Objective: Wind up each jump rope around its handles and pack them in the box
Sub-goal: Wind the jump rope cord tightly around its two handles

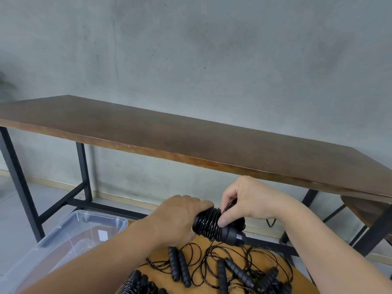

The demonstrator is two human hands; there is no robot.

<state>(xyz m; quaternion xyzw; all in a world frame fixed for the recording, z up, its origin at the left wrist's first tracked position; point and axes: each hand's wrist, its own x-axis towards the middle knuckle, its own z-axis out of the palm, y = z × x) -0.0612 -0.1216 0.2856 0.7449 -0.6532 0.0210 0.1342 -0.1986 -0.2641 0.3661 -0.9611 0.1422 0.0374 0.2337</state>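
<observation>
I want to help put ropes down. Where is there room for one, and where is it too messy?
The long brown table by the wall shows a bare top. The clear box at left looks mostly bare inside. The round wooden table is crowded with loose jump ropes under the left hand and right hand.

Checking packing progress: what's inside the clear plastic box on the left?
Through the clear plastic box only a white label and faint ridges of its own show; no wound rope is visible inside. Its near end is hidden by the left forearm and the frame edge.
</observation>
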